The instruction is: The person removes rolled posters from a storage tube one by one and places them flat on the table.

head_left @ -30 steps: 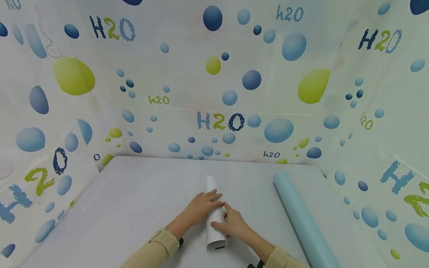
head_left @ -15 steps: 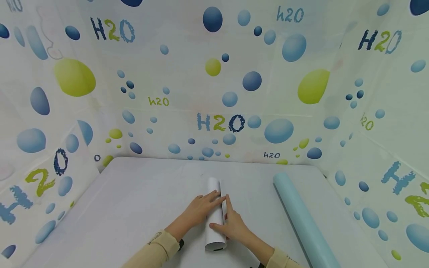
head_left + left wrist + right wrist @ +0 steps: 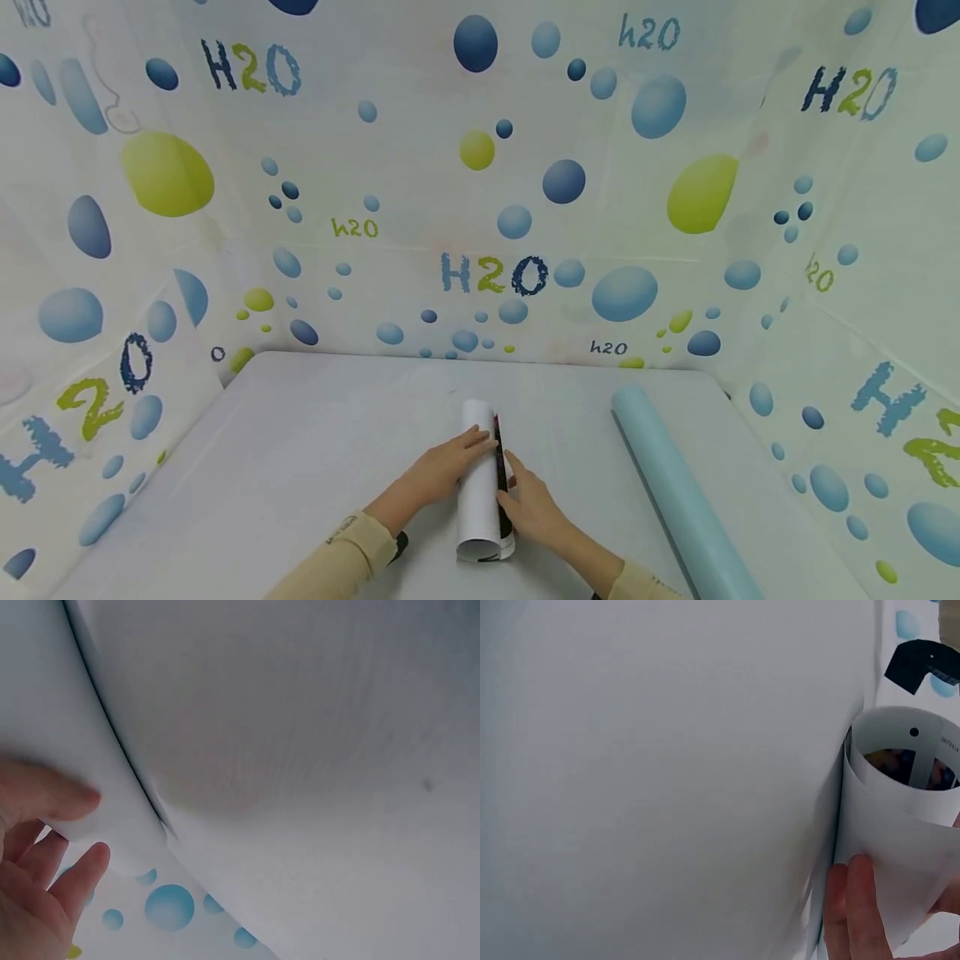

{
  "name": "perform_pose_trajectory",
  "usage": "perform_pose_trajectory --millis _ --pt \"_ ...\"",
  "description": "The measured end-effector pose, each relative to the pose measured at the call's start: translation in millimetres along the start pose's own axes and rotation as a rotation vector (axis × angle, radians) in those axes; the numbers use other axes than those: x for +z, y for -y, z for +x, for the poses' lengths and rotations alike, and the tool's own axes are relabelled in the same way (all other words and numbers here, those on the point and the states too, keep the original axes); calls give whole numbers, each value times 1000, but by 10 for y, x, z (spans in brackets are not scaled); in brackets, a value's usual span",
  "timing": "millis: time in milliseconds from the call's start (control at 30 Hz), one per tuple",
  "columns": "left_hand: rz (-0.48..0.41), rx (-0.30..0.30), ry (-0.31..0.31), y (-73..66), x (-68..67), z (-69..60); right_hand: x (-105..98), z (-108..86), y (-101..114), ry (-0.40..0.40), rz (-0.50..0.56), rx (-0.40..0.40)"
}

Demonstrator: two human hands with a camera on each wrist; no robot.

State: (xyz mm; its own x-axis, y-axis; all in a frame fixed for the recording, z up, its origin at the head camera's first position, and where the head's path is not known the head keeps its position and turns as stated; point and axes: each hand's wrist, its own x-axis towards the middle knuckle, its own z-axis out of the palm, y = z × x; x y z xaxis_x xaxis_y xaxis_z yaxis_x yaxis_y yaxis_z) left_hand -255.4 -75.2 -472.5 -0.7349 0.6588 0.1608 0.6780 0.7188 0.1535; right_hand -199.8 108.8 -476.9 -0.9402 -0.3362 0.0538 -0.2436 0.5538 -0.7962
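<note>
A white paper roll [image 3: 477, 492] lies lengthwise on the white table [image 3: 315, 442] in the middle of the head view. Its loose right edge stands off the roll, and a dark printed inner side shows in the gap. My left hand [image 3: 446, 468] rests across the roll with fingers extended; in the left wrist view the left hand [image 3: 45, 862] lies by its pale surface. At the loose edge, my right hand [image 3: 534, 504] pinches the paper, thumb on the inner side. In the right wrist view, right fingers [image 3: 862, 907] touch the outer paper, and coloured print shows inside the roll's open end [image 3: 900, 724].
A long light-blue roll [image 3: 678, 492] lies on the right of the table, slanting toward the front. Behind and at both sides rise white sheet walls [image 3: 420, 167] printed with blue and green bubbles and H2O lettering.
The roll's right edge has been drawn away from the roll, uncovering the dark inner side. My right hand has shifted slightly right with the edge, while the left hand stays on the roll.
</note>
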Motion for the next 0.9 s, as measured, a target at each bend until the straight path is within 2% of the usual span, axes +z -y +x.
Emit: perform_pose_trajectory --millis 233,367,500,667,733,900 --pt "-41 -33 -3 22 -48 -9 -48 22 -68 10 -131 -48" --pt "-100 -63 -38 13 -88 -5 -62 24 -78 9 -174 -80" --pt "-115 -104 -76 -31 -131 -3 -72 25 -84 1 -188 -75" --pt "-34 -138 -96 -87 -144 -11 -68 25 -98 -11 -204 4" --pt "7 -143 -86 -100 -133 -10 -71 25 -104 -12 -209 38" --pt "70 -75 -22 -125 -132 22 -101 24 -120 2 -244 91"
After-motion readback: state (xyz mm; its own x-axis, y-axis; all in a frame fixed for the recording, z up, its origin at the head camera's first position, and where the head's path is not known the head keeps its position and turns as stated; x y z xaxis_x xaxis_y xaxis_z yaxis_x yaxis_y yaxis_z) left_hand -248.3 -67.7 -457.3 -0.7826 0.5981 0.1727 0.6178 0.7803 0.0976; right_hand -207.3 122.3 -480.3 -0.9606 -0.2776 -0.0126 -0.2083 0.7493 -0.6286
